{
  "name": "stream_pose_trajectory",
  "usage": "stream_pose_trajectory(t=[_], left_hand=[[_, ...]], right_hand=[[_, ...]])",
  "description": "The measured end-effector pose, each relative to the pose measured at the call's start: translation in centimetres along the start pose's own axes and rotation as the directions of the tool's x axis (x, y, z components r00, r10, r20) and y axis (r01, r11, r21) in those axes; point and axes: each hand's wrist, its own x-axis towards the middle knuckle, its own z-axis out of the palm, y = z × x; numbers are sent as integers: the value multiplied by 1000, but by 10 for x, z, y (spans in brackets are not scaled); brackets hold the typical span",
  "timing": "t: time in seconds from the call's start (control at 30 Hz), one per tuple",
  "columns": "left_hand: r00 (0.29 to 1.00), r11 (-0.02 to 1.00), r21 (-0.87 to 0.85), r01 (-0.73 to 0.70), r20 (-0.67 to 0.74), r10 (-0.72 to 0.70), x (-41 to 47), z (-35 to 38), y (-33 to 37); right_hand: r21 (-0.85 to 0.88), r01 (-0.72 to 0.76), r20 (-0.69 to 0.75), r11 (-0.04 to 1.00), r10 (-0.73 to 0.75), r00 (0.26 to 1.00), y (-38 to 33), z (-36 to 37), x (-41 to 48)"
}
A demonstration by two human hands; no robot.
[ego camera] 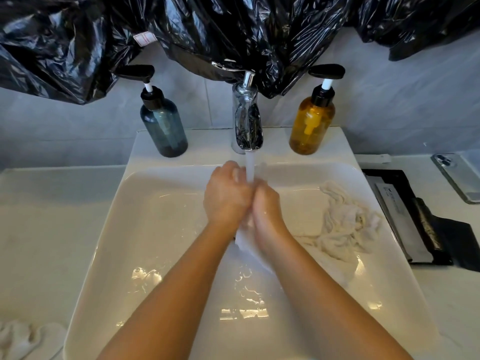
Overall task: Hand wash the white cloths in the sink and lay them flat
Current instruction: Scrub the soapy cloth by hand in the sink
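Both my hands meet under the running water from the chrome faucet [247, 120], over the middle of the white sink [145, 229]. My left hand [226, 196] and my right hand [267, 211] grip one wet white cloth [242, 240] between them; only its lower end shows below my palms. A second white cloth [345, 224] lies crumpled against the sink's right wall. A third white cloth [23, 339] lies on the counter at the lower left.
A blue pump bottle [163, 126] stands left of the faucet and an amber pump bottle [311, 123] right of it. Black plastic sheeting [233, 29] hangs above. A black tray [415, 219] and a phone [457, 175] lie on the right counter.
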Motion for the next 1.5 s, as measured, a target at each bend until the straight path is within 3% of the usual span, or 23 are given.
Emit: stream_pose_trajectory(t=[0.1, 0.23, 0.3, 0.37, 0.5, 0.57, 0.63, 0.7, 0.77, 0.87, 0.93, 1.0, 1.07, 1.2, 1.27, 1.33, 1.4, 1.47, 1.5], left_hand=[[988, 993, -51, 109, 119, -102, 15, -6, -7], [989, 942, -333, 51, 149, 0, -12, -19, -18], [981, 955, -290, -56, 161, 107, -29, -14, -12], [984, 979, -183, -93, 132, 118, -32, -4, -2], [994, 990, -96, 100, 54, -96, 4, 0, -8], [984, 981, -124, 150, 111, -137, 13, -5, -18], [966, 966, -216, 142, 243, -87, 10, -20, -26], [893, 959, -268, 91, 448, 40, 6, -42, -36], [763, 981, -188, -47, 627, 157, 7, -62, -43], [678, 982, -124, -143, 711, 188, 2, -61, -27], [739, 988, -101, -120, 655, 157, -4, -48, -12], [861, 995, -47, -89, 498, 100, 0, -41, -7], [931, 991, -134, 1, 362, 48, 8, -45, -6], [932, 883, -437, 172, 362, -2, 14, -53, -6], [934, 824, -521, 223, 355, -29, 15, -56, -6], [952, 826, -536, 175, 306, -3, 13, -61, -7], [960, 875, -483, 25, 255, 114, 6, -62, -15], [956, 900, -426, -93, 214, 200, -9, -54, -17], [959, 911, -391, -131, 185, 217, -16, -46, -18]], right_hand=[[-3, -97, 19, 995, 97, 995, 1, -8, -4], [50, 2, -102, 999, 3, 995, -14, -23, 6], [26, 15, -120, 1000, -12, 993, -18, -22, 9], [-50, 66, -66, 997, -70, 995, -19, -15, 8], [-244, 61, 0, 968, -63, 998, -13, -6, -1], [-341, 29, 10, 940, -27, 1000, -15, -13, -4], [-264, -16, -10, 964, 14, 1000, -23, -27, -2], [-159, -48, 19, 986, 52, 998, -31, -42, 4], [-189, -52, 80, 981, 68, 994, -41, -48, 7], [-333, 27, 182, 943, 37, 983, -49, -40, 6], [-311, 68, 239, 948, 9, 971, -57, -33, 0], [-319, 120, 254, 940, -38, 966, -62, -35, 2], [-425, 233, 339, 875, -85, 937, -62, -47, 6], [-623, 372, 582, 688, 90, 808, -47, -67, 11], [-660, 425, 559, 619, 26, 829, -42, -69, 11], [-524, 365, 427, 770, -134, 894, -40, -71, 13], [-120, 207, 380, 971, -147, 913, -37, -72, 15], [139, 29, 379, 990, -81, 922, -33, -63, 16], [133, -36, 357, 990, -14, 934, -28, -54, 15]])
